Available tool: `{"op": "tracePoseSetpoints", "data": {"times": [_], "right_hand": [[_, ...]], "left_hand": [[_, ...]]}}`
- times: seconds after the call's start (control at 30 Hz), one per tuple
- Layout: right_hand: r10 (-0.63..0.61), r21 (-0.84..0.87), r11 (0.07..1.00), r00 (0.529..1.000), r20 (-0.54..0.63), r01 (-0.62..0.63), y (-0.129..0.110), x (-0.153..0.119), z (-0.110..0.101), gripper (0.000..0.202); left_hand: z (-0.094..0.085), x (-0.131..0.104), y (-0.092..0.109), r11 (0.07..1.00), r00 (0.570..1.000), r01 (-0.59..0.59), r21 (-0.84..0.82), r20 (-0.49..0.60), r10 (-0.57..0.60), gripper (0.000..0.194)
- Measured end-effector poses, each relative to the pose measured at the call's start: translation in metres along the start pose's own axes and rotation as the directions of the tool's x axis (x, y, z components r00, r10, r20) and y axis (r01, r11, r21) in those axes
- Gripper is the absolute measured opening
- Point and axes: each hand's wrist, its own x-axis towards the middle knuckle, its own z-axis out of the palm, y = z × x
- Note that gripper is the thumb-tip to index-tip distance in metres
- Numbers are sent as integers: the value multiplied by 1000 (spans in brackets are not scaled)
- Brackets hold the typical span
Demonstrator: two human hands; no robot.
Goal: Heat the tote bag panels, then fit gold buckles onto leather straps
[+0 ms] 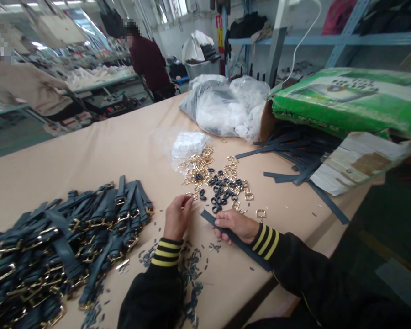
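Over the counter (123,151), the right grip (238,224) clasps a strap (248,250) near one end; I cannot tell whether the left grip (177,214) holds a buckle (194,195).

Soft indoor light (blurry edges)

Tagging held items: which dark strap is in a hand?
The flat dark strap in the right hand, no buckle visible on it. The buckled straps lie piled at left; the loose strips lie by the green box.
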Motion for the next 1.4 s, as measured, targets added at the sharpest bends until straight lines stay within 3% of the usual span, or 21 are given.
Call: {"op": "tracePoseSetpoints", "data": {"times": [0.07, 0.13, 0.2, 0.27, 0.4, 0.47, 0.5, 0.57, 0.67, 0.77, 0.87, 0.97, 1.1, 1.23, 1.4], "right_hand": [[-19, 106, 994, 1000, -18, 21, -1, 1, -2, 11], [-45, 190, 980, 998, -51, 54, -3, 1, -3, 10], [-64, 244, 967, 996, -69, 80, -4, 1, -5, 10], [-72, 279, 957, 996, -58, 86, -5, 1, -7, 10], [-107, 261, 960, 994, 23, 98, -2, 1, -10, 13], [-134, 180, 975, 991, 9, 130, -1, 1, -9, 16], [-159, 108, 981, 987, -21, 160, -1, 0, -7, 18], [-234, -81, 970, 969, -76, 228, -2, -3, -2, 19], [-323, -365, 889, 944, -67, 278, -7, -8, 9, 19], [-424, -635, 723, 900, -99, 271, -12, -11, 17, 19], [-513, -802, 551, 851, -109, 229, -13, -11, 21, 20], [-530, -894, 416, 843, -91, 166, -13, -10, 21, 19], [-449, -951, 271, 893, 14, 151, -21, -9, 15, 19], [-323, -954, 263, 945, 52, 142, -30, -9, 6, 23], [-346, -892, 415, 938, 29, 181, -20, -10, 8, 24]], "left_hand": [[6, 10, 2, 974, 987, -160, 161, 11, 160, 19], [13, 15, 5, 920, 956, -290, 263, 128, 264, 15], [20, 16, 8, 867, 927, -359, 344, 239, 289, 14], [22, 17, 8, 850, 923, -362, 383, 275, 270, 13], [14, 15, 5, 951, 974, -210, 227, 129, 184, 7], [7, 7, 4, 999, 994, -39, -35, 104, 43, 11], [4, 2, 4, 975, 990, 77, -210, 133, -49, 13], [0, -11, 6, 788, 945, 316, -529, 247, -213, 20], [-2, -30, 10, 466, 867, 491, -736, 361, -344, 29], [2, -42, 13, 360, 835, 522, -773, 379, -399, 32], [7, -46, 11, 373, 851, 497, -783, 355, -387, 32], [12, -48, 8, 457, 885, 448, -769, 310, -347, 29], [19, -54, 8, 618, 925, 376, -690, 245, -289, 25], [25, -60, 13, 749, 950, 310, -585, 230, -213, 24], [28, -59, 12, 720, 952, 302, -625, 229, -201, 27]]}}
